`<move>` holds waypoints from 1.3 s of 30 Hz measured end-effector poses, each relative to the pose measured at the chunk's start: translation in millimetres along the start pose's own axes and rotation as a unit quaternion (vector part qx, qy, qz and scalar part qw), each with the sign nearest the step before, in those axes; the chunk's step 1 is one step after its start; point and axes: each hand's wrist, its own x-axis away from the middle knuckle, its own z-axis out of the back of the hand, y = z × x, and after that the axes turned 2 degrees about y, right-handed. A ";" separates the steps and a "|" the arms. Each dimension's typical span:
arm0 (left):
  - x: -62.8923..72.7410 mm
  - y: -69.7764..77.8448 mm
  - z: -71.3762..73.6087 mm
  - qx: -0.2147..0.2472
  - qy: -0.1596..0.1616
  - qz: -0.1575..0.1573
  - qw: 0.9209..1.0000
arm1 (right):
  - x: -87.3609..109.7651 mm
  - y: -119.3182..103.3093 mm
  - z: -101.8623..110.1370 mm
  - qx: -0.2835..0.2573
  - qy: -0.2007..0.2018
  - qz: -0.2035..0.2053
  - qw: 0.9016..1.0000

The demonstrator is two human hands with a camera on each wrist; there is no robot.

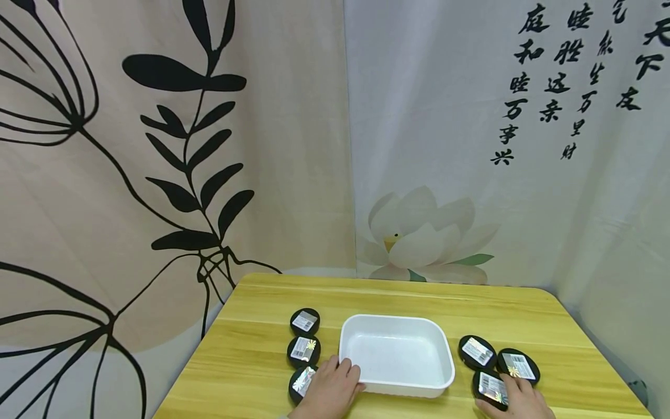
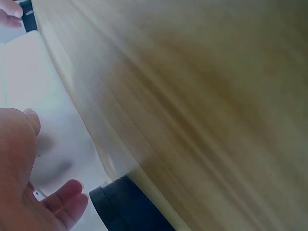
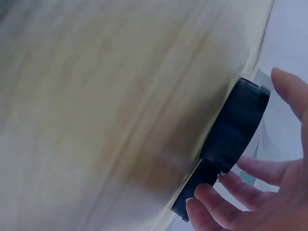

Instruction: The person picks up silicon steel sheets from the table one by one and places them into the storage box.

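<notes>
A white rectangular tray (image 1: 398, 356) stands on the table. My left hand (image 1: 331, 389) is at its front left corner, fingertips right at the rim. In the left wrist view the fingers are loosely bent beside the tray wall, near a black round tin (image 2: 130, 204). Around the front tin of the right-hand group, a black round tin (image 1: 491, 389) with a silver label, my right hand (image 1: 518, 400) spreads its fingers and thumb. The right wrist view shows the thumb slightly apart from that tin (image 3: 237, 122) and fingertips close to its other side.
Two more labelled black tins (image 1: 477, 352) (image 1: 518, 365) sit behind the right hand's tin. Left of the tray, several labelled tins, the middle one (image 1: 303, 350) among them, form a column. A printed curtain (image 1: 293, 145) hangs behind the wooden table (image 1: 251, 343).
</notes>
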 end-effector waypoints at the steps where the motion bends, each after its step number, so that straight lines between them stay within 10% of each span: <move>1: -0.1 0.0 -0.1 0.000 0.001 0.000 1.000 | -0.3 0.2 -0.2 -0.001 -0.003 -0.002 1.000; 39: -4.1 -1.1 2.6 0.004 0.003 0.010 1.000 | -9.3 -1.1 8.0 0.004 -0.030 0.001 1.000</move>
